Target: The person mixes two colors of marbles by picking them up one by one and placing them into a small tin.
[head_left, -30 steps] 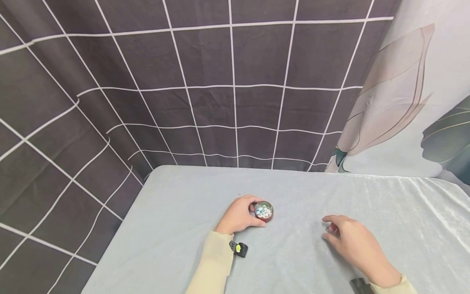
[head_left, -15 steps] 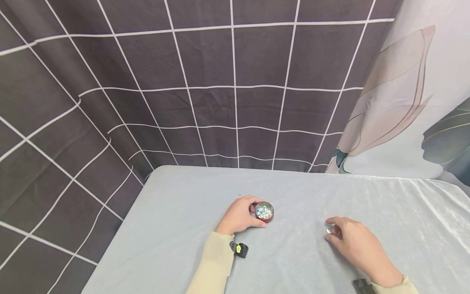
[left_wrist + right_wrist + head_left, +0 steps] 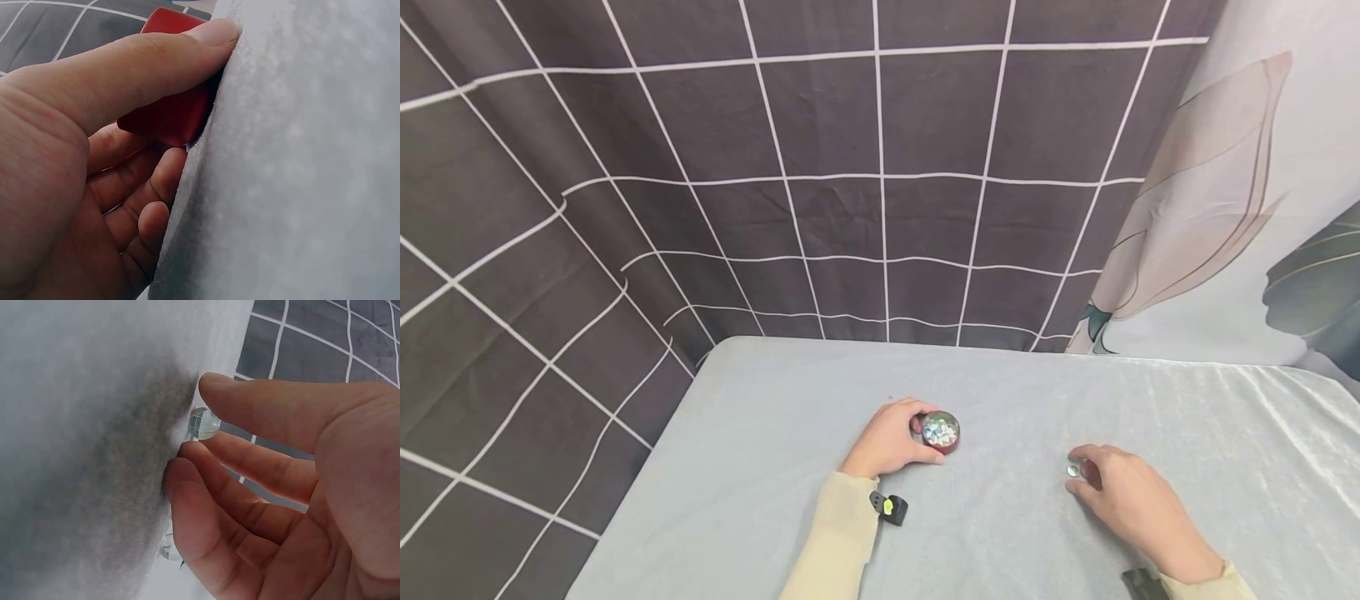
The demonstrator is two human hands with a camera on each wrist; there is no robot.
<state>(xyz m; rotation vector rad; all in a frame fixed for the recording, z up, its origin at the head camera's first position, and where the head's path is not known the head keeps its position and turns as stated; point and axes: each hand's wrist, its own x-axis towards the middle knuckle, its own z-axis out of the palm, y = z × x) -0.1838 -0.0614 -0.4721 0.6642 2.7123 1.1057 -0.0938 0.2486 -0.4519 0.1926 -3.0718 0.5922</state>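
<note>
A small round red container (image 3: 940, 432), with shiny clear and bluish pieces showing at its top, rests on the cloth. My left hand (image 3: 887, 437) grips it from the left, thumb on the near side and fingers round the far side. In the left wrist view, the thumb presses the red wall (image 3: 169, 115). Farther right, my right hand (image 3: 1123, 492) holds a clear glass marble (image 3: 204, 423) between curled thumb and index finger, low at the cloth. A second clear marble (image 3: 169, 547) shows past the curled fingers in the right wrist view; the hand hides it from above.
Pale grey velvety cloth (image 3: 760, 467) covers the table, wrinkled at the right. Behind and to the left hangs a dark curtain (image 3: 820, 217) with a white grid. A pale curtain with leaf shapes (image 3: 1210, 200) hangs at the back right.
My right hand has shifted slightly to the right, and the marble at its fingertips shows more clearly. The left hand and the red container have stayed in place.
</note>
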